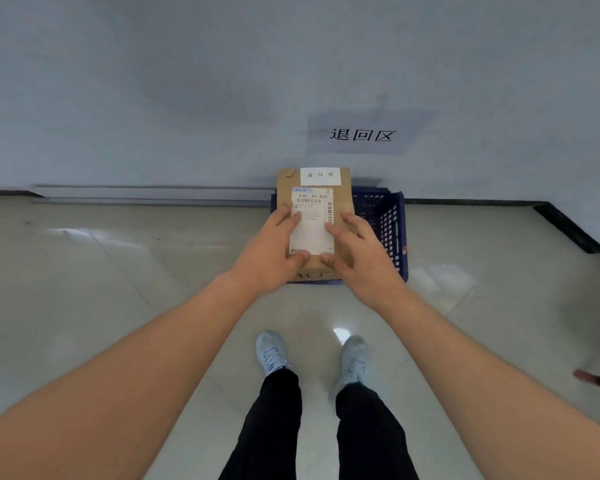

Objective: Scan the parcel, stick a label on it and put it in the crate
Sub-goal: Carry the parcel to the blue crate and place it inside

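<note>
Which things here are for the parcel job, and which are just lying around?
For the job:
- parcel, held by the left hand and right hand
- small white label on its top
- shipping label with barcodes
- blue crate below

Just around:
- paper sign on the wall
- shoes
- reddish thing at the right edge, too blurred to tell

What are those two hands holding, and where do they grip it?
Both hands hold the cardboard parcel above the blue crate. The left hand grips its left edge, the right hand its right edge, thumbs at the near end.
</note>
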### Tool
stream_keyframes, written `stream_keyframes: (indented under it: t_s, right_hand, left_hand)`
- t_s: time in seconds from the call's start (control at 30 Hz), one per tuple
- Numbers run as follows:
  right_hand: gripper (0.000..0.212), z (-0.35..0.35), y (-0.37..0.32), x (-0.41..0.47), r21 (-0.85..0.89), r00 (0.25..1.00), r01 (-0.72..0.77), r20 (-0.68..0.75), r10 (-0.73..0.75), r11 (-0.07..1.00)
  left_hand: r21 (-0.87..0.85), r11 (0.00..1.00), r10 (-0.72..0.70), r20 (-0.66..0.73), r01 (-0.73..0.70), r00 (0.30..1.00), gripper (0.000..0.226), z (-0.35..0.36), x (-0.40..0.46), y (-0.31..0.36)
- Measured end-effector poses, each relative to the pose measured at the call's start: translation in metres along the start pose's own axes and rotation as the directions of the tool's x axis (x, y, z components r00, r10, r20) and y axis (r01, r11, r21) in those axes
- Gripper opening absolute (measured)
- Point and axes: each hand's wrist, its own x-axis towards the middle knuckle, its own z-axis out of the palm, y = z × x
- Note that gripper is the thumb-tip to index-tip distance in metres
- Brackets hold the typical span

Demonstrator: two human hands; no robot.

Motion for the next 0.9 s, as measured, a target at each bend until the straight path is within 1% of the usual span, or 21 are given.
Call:
stream_keyframes:
  t_s: [0.17, 0.27, 0.43, 0.53, 0.63, 0.77, 0.9]
  right_hand:
    - [0.056, 0.058, 0.071, 0.054, -0.050, 1.000, -0.005, 0.022, 0.006, 0.999]
    - [0.056, 0.090, 0.119, 0.081, -0.081, 0.999, -0.007, 0.038, 0.010, 0.997]
    - [0.057, 0.138, 0.195, 0.124, -0.156, 0.996, 0.026, 0.084, -0.013, 0.987]
    - [0.056, 0.166, 0.237, 0.149, -0.146, 0.992, 0.059, 0.121, -0.041, 0.988]
    - [0.061, 0.194, 0.276, 0.172, -0.154, 0.984, 0.086, 0.167, -0.060, 0.984]
    - [0.064, 0.221, 0.316, 0.201, -0.140, 0.979, 0.063, 0.199, -0.034, 0.988]
    - [0.067, 0.241, 0.345, 0.228, -0.149, 0.980, 0.032, 0.198, -0.002, 0.988]
  left_hand:
    - [-0.067, 0.997, -0.048, 0.008, 0.048, 0.999, 0.080, 0.063, 0.064, -0.066]
    - [-0.054, 0.997, -0.050, -0.003, 0.050, 0.999, 0.079, 0.102, 0.099, -0.105]
    - [-0.058, 0.997, -0.051, 0.021, 0.052, 0.998, 0.077, 0.168, 0.151, -0.165]
    - [-0.024, 0.999, -0.044, 0.042, 0.045, 0.998, 0.080, 0.200, 0.179, -0.197]
    - [0.011, 0.999, -0.032, 0.076, 0.031, 0.997, 0.082, 0.228, 0.211, -0.229]
    - [-0.001, 0.999, -0.041, 0.120, 0.042, 0.992, 0.083, 0.261, 0.251, -0.264]
    - [-0.044, 0.996, -0.066, 0.130, 0.072, 0.989, 0.090, 0.289, 0.282, -0.279]
